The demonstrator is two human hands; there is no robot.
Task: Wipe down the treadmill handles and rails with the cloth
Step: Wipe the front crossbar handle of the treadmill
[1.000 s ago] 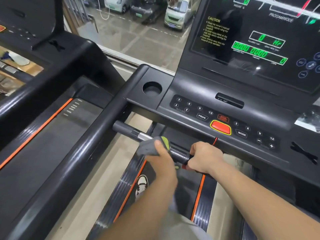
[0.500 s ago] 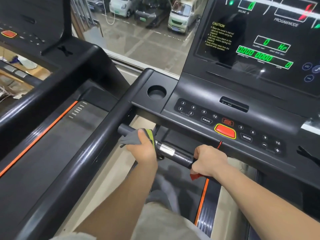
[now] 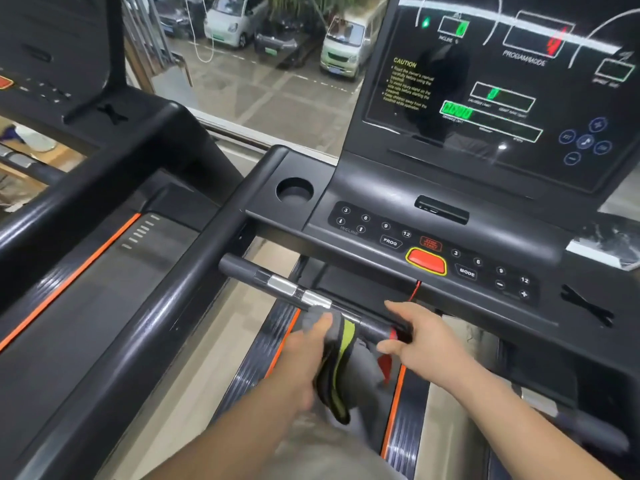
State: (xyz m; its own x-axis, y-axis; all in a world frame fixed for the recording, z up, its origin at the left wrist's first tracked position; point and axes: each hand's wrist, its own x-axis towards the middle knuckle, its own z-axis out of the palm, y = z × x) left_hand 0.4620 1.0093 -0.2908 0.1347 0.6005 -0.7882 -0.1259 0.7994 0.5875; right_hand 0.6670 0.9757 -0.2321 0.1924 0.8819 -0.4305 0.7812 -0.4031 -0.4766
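The short front handle bar (image 3: 277, 282) of the treadmill, black with silver sensor plates, runs under the console. My left hand (image 3: 306, 344) grips a grey cloth (image 3: 341, 341) with a yellow-green stripe and presses it against the handle just right of the silver plates. Part of the cloth hangs below the bar. My right hand (image 3: 419, 337) is at the handle's right end, with fingers and thumb spread apart on either side of the bar. The long black left side rail (image 3: 166, 306) slopes down to the lower left.
The console (image 3: 381, 216) carries buttons, a red stop button (image 3: 426, 260), a cup holder (image 3: 294, 190) and a lit display (image 3: 491, 98). A red cord and tag (image 3: 385, 365) hang beside my right hand. A second treadmill (image 3: 86, 237) stands to the left, and a window lies ahead.
My left hand slid the cloth from the handle's left end back to the right, toward my right hand. My right hand loosened from its grip on the handle, its fingers spreading.
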